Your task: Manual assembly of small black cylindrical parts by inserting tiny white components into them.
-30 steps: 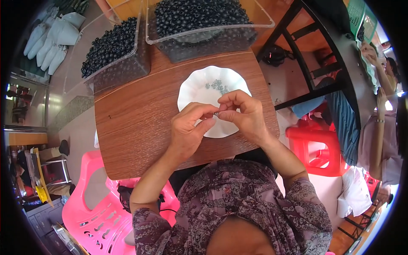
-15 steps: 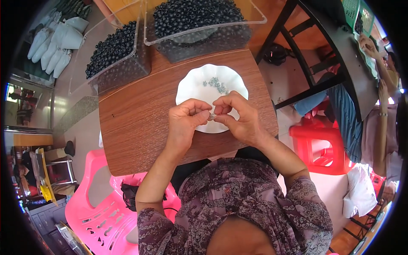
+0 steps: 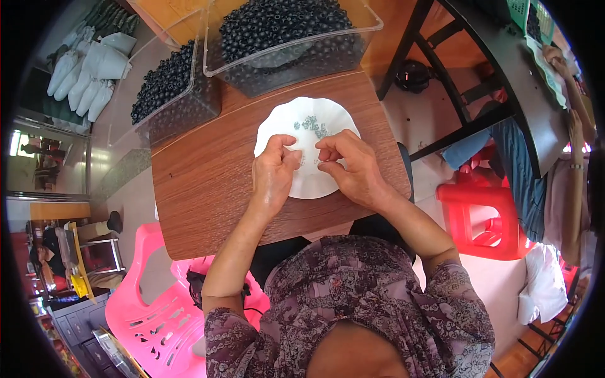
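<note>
A white scalloped plate [image 3: 309,184] is resting on a brown wood-grain table [image 3: 201,189], with a patch of grey-green specks [image 3: 309,123] showing on its far half, too small to be telling whether they are loose pieces or a pattern. The left hand [image 3: 274,167] is hovering over the plate's left edge and the right hand [image 3: 354,167] over its right edge, the two facing each other with a gap between them. The specks are lying just beyond that gap. Each hand is bringing thumb and forefinger into a narrow pinch; whether either is holding something cannot be told. Along the table's far side, two clear plastic boxes [image 3: 283,79] are holding heaps of round black beads [image 3: 277,28], the larger box standing beyond the plate and the other to its left. The person, wearing a patterned purple shirt [image 3: 353,283], is working at the near edge, with a pink chair [image 3: 151,315] standing to the left. To the right, a red stool [image 3: 479,201] is standing near a bulging white sack [image 3: 545,283], while a co-worker is sitting by a black table [image 3: 517,82]. White bags [image 3: 88,69] are lying together on the floor at far left.
</note>
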Demonstrator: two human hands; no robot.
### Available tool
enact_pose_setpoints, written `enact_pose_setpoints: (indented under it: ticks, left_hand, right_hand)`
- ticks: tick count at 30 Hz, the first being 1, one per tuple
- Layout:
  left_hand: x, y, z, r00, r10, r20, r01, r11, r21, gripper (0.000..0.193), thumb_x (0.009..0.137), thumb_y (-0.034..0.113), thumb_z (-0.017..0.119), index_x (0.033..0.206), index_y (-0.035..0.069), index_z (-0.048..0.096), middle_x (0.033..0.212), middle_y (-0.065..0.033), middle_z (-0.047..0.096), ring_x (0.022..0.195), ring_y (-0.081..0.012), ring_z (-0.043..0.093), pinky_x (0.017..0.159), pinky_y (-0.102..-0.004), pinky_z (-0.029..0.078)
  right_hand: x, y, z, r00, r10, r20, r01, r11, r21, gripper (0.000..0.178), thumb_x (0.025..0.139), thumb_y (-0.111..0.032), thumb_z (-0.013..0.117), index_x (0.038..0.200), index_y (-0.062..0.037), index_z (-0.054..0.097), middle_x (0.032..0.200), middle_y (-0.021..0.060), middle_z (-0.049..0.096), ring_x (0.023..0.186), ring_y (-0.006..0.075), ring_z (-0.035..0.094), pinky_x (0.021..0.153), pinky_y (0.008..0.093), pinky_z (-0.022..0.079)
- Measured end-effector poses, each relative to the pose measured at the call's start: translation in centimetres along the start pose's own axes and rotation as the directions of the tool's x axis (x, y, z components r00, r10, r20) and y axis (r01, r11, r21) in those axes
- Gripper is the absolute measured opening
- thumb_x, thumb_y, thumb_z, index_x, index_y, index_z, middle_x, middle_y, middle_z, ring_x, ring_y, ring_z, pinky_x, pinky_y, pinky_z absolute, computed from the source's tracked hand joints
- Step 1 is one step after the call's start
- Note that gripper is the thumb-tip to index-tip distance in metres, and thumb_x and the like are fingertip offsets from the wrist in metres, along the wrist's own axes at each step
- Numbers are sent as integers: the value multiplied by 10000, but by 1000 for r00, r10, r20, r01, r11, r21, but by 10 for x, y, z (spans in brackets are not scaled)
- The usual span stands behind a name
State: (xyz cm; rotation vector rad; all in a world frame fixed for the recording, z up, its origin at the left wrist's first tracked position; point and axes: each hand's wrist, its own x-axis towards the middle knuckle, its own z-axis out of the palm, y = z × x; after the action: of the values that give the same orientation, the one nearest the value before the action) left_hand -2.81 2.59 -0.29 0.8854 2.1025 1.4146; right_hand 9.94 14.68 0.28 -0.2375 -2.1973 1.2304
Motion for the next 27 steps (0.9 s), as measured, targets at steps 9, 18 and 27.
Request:
enact_pose_setpoints:
  ticks: [9, 18, 27]
  left_hand:
    - [5, 12, 1, 956, 291, 23, -261, 818, 512, 242, 761, 89, 657, 974, 23, 562, 679, -154, 573, 641, -296, 593, 573, -359, 462]
    - [23, 44, -23, 775, 632, -22, -508, 642, 574, 167, 697, 30, 669, 836, 6, 579, 745, -138, 592, 689, -306, 574, 590, -390, 459]
    - [161, 111, -64, 873, 488, 30, -412, 702, 581, 78, 715, 81, 620, 783, 44, 627, 730, -134, 632, 728, -312, 610, 640, -391, 472]
  right_hand:
    - [7, 8, -3, 999, -23, -50, 23, 1000, 0, 262, 661, 56, 638, 897, -27, 563, 734, 86, 541, 718, 244, 535, 621, 346, 437]
    - [7, 3, -15, 971, -236, -40, 223, 954, -202, 153, 707, 55, 624, 841, -13, 596, 760, 119, 546, 741, 294, 522, 646, 353, 423]
    - [18, 4, -16, 965, -190, -181, 171, 979, -115, 160, 697, 70, 622, 835, 5, 576, 753, 115, 557, 703, 284, 524, 606, 350, 418]
